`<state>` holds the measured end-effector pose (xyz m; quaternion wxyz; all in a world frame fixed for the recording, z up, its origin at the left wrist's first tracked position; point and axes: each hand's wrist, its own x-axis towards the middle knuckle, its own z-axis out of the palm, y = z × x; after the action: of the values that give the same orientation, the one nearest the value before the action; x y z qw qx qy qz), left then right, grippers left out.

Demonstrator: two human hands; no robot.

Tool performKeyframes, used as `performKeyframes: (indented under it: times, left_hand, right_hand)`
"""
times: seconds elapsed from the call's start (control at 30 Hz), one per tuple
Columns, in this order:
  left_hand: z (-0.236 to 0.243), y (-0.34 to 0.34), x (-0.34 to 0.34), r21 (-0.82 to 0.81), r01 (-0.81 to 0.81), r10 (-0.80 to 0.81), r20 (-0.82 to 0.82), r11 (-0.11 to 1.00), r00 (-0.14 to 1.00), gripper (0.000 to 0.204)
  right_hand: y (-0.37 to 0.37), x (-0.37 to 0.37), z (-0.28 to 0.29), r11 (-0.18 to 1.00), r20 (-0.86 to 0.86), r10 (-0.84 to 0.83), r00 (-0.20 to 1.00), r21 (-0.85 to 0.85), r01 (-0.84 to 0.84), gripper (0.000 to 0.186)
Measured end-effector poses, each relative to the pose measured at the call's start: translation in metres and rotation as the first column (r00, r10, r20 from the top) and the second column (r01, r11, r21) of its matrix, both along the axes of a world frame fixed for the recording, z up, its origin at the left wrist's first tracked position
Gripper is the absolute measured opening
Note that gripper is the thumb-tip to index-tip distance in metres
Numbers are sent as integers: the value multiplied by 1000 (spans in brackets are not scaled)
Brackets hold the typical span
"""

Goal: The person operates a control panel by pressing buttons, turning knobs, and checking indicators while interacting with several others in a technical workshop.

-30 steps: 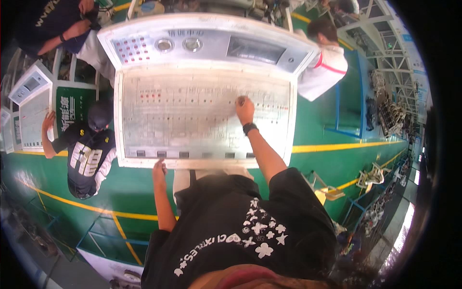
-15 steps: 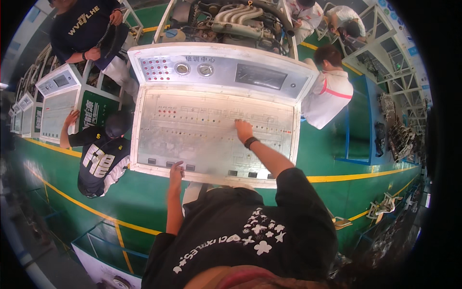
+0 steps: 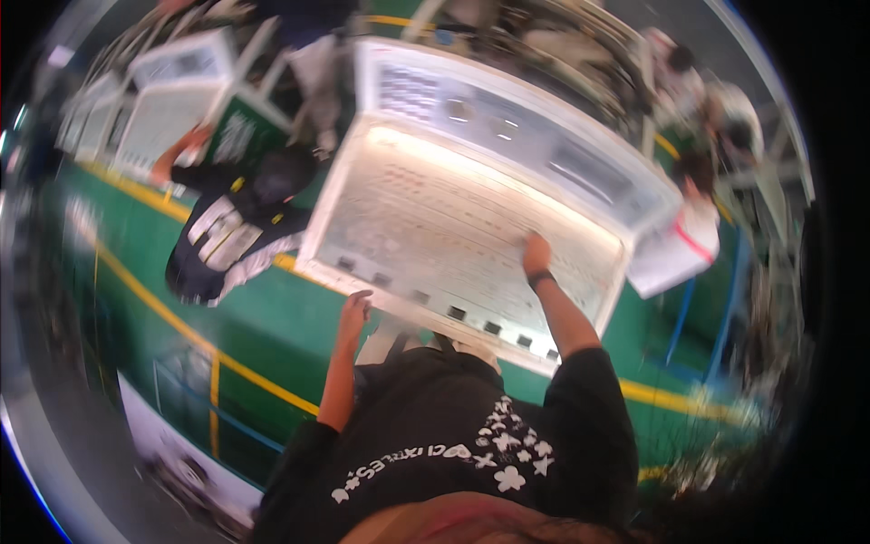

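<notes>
A large white-framed training panel (image 3: 390, 213) stands in front of me, tilted in the view, its metal face marked with a diagram and rows of small sockets. My right hand (image 3: 537, 254) is at the right part of this face, fingers curled down; whether anything is between them is hidden by blur. At the panel's lower left edge is my left hand (image 3: 354, 313), fingers partly extended and no object visible in it. Small dark rectangular parts (image 3: 456, 314) line the panel's bottom edge. Above, the slanted console carries round gauges (image 3: 459, 109) and a dark screen (image 3: 592, 174).
Behind the console is an engine (image 3: 566, 50). A person in black (image 3: 222, 236) crouches at left, one hand at another panel (image 3: 168, 122). A person in white (image 3: 680, 249) is just right of my panel; others are farther back. Yellow lines cross the green floor (image 3: 263, 349).
The whole view has turned and blurred, so the panel appears tilted and farther right. My right hand remains at the panel face; my left hand remains by its lower edge.
</notes>
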<state>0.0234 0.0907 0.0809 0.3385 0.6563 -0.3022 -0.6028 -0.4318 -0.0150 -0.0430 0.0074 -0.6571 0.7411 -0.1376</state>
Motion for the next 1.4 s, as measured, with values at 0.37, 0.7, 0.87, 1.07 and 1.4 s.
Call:
performKeyframes:
  times: [0.37,0.7,0.87,1.07,1.4]
  left_hand:
    - [-66,11,110,-325,-94,217,367,941,905,27]
    - [-69,-14,101,-390,-60,174,263,919,949,30]
    - [-49,-23,98,-260,-20,104,310,965,945,30]
    - [-42,-30,91,-220,-10,90,359,975,929,26]
    - [-35,-34,82,-199,-76,120,220,977,968,30]
  right_hand:
    - [-4,9,7,829,248,-551,797,268,490,15]
    - [-6,-19,15,883,38,-370,928,324,339,23]
    - [-8,-11,15,943,-61,-156,986,287,167,25]
    - [-34,-66,-17,764,67,-204,977,635,117,16]
    - [-27,-30,15,695,411,-553,725,707,129,7]
